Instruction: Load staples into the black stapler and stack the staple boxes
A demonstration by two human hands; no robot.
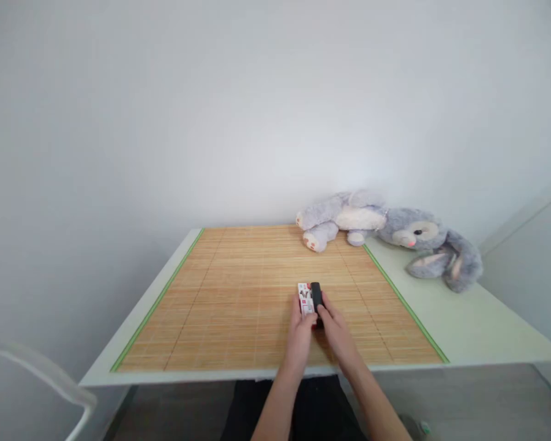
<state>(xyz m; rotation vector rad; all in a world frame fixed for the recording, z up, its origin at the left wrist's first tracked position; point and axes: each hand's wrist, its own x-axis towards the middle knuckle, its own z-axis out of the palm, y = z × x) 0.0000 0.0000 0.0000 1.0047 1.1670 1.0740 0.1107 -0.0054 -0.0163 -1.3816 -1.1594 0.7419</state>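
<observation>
A small white box with red and black print (305, 298) lies on the bamboo mat (239, 306), right beside a small black object (316, 296). My left hand (300, 334) has its fingers closed around the near end of the white box. My right hand (333, 327) touches the black object with its fingers curled over its near end. Both hands meet close together near the mat's middle, a little right of centre. The near ends of both items are hidden under my fingers.
The mat covers most of a pale table (463, 318) against a white wall. A grey and white plush rabbit (386, 229) lies on its side at the back right, partly on the mat. A clear chair back (41, 380) shows at the lower left.
</observation>
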